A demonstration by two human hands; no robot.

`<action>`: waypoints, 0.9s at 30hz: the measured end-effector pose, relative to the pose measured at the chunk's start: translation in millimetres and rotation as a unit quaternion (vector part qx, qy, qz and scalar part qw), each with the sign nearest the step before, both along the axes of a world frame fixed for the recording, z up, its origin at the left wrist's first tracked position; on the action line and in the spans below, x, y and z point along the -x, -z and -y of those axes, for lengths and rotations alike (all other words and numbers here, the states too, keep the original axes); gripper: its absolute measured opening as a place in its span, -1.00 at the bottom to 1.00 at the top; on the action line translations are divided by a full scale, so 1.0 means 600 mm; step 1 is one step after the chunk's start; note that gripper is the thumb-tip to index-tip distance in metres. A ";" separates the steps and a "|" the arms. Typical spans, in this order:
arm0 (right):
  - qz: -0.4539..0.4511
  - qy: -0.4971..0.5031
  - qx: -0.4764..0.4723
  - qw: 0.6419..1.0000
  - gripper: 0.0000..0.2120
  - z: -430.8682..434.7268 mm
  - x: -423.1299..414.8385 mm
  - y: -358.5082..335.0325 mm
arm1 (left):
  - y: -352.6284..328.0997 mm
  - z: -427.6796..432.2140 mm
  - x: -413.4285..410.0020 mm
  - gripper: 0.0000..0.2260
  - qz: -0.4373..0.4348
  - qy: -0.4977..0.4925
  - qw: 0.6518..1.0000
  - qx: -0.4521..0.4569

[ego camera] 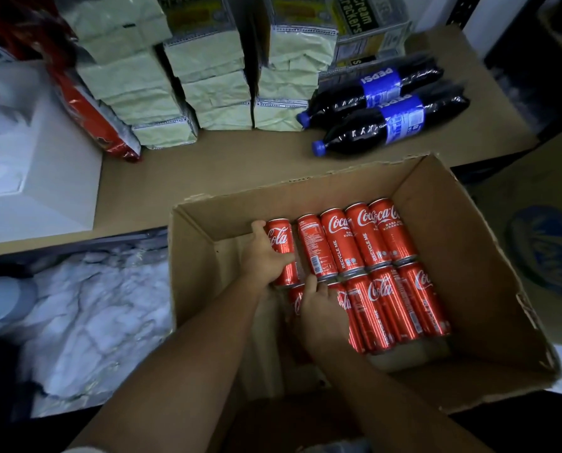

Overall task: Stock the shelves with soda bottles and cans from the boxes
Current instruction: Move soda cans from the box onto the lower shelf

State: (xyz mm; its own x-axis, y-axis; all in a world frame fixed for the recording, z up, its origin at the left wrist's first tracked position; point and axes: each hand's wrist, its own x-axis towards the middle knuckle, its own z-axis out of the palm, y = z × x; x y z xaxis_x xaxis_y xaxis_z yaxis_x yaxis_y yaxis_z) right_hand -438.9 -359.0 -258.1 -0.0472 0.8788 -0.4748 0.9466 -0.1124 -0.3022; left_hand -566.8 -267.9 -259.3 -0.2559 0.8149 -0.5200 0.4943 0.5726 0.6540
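Both forearms are stretched forward and down into an open cardboard box (469, 256). The left hand (266, 256) is wrapped round the end can (281, 240) at the left of the far row, with the thumb on its outer side and the fingers curled across its front. The right hand (322, 310) is laid palm-down over a near-row can (295, 302), its fingers hooked over that can's far end, so the can is mostly hidden. The remaining cans (371, 237) are laid on their sides in two rows on the box floor, with long axes running near to far and leaning slightly left. They are glossy red with white Coca-Cola script. Beyond the box, two Pepsi bottles (387, 103) are laid flat on a brown shelf board (208, 171), with their caps turned leftward.
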 end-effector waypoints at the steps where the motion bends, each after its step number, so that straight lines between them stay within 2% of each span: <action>1: -0.003 -0.003 -0.002 1.000 -0.18 0.000 0.000 -0.001 | -0.003 0.004 0.007 -0.14 -0.006 0.001 1.000 -0.002; 5: -0.039 0.020 -0.001 0.999 -0.20 0.002 -0.006 -0.001 | -0.021 0.022 0.033 -0.04 -0.022 0.030 0.999 -0.003; 9: -0.089 0.071 -0.011 0.993 -0.18 0.004 -0.021 -0.016 | -0.059 0.040 0.054 -0.03 -0.059 0.069 0.995 -0.035; 13: -0.132 0.071 -0.027 0.988 -0.56 0.000 -0.034 -0.062 | -0.119 0.062 0.065 -0.20 -0.077 0.086 0.989 -0.088; 15: -0.189 0.092 -0.059 0.976 -0.64 0.001 -0.035 -0.094 | -0.157 0.073 0.070 -0.29 -0.073 0.084 0.987 -0.119; 18: -0.255 0.100 -0.124 0.954 -0.45 -0.004 -0.028 -0.169 | -0.231 0.093 0.078 -0.34 -0.058 0.091 0.980 -0.166; 21: -0.313 0.076 -0.177 0.930 -0.40 -0.009 -0.012 -0.269 | -0.308 0.119 0.092 -0.36 -0.048 0.103 0.973 -0.199; 25: -0.390 0.054 -0.232 0.889 -0.21 -0.005 0.011 -0.392 | -0.407 0.160 0.119 -0.28 -0.012 0.120 0.960 -0.251; 27: -0.430 0.037 -0.251 0.866 -0.19 0.003 0.022 -0.448 | -0.458 0.180 0.131 -0.23 -0.005 0.120 0.951 -0.283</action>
State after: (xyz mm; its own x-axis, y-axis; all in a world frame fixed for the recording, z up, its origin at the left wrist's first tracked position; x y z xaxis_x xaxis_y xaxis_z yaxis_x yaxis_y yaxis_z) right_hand -452.4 -360.6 10.5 -0.1288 0.9802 0.1501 0.3424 0.1860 -0.9210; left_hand -645.1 -376.0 15.8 -0.0297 0.9993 0.0217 0.5742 -0.0007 0.8187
